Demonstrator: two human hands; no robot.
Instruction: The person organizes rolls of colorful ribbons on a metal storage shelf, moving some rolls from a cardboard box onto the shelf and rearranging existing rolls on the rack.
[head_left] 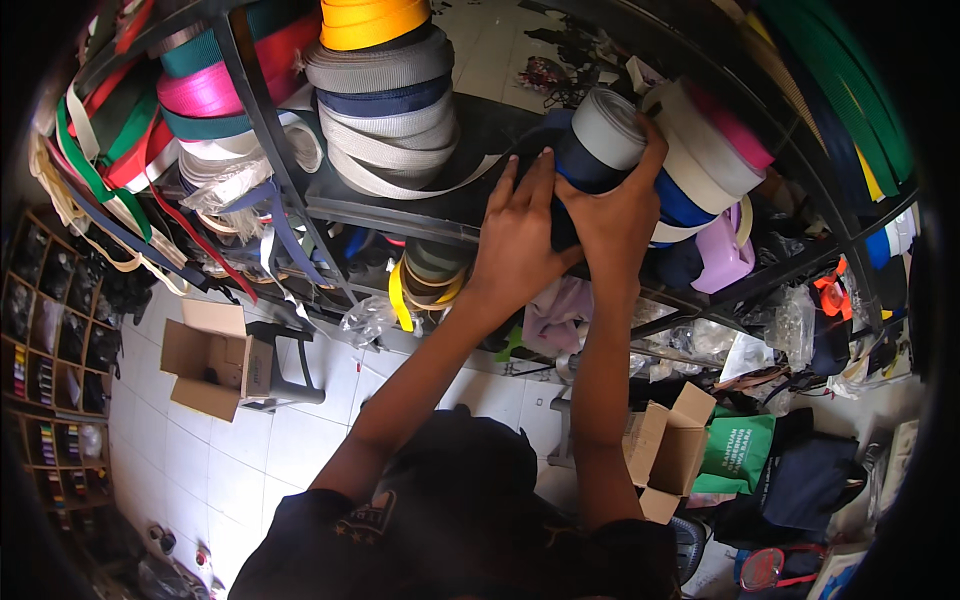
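Note:
On the shelf in front of me, my right hand [618,220] is wrapped round a small stack of webbing rolls. The top one is a light grey webbing roll [608,125], and a navy webbing roll [585,168] sits under it. My thumb presses the near left side and my fingers reach round the right. Close beside it, my left hand [515,240] has its fingers stretched out over the dark shelf [470,130], next to the rolls. What lies under its palm is hidden. A loose white strap end from a tall webbing stack [390,130] runs toward the left fingertips.
Cream, pink and blue rolls [705,150] stand right of my hands, above a lilac plastic container [722,250]. A black metal shelf post [265,120] rises at left. Open cardboard boxes [215,360] and a green bag [738,452] are lower down.

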